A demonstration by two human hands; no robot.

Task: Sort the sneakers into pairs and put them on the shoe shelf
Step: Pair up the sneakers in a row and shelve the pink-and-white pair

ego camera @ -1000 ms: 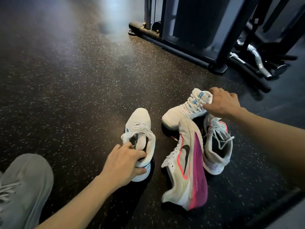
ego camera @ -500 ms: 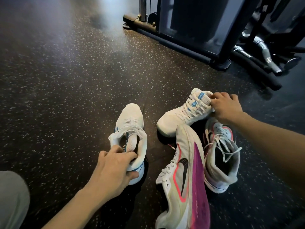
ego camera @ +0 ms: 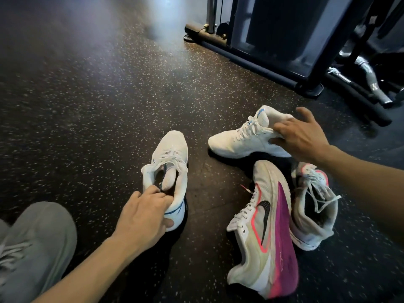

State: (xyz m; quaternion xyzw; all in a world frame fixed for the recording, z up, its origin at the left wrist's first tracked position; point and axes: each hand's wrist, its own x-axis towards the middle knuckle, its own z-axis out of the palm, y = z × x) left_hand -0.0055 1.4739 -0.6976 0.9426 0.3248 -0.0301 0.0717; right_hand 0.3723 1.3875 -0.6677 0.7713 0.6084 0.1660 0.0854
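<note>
hands grip my two white sneakers: left hand (ego camera: 145, 213) pinches near sneaker's (ego camera: 169, 169) heel, right hand (ego camera: 300, 134) clasps sneaker at two o'clock (ego camera: 247, 138).

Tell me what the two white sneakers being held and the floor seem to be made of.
White sneaker in the left hand: apparently knit or mesh textile, matte, with woven laces. White sneaker under the right hand: similar soft fabric upper, smooth pale sole, probably foam or rubber. Floor: likely rubber gym flooring, dark with light flecks, slightly glossy.
</note>
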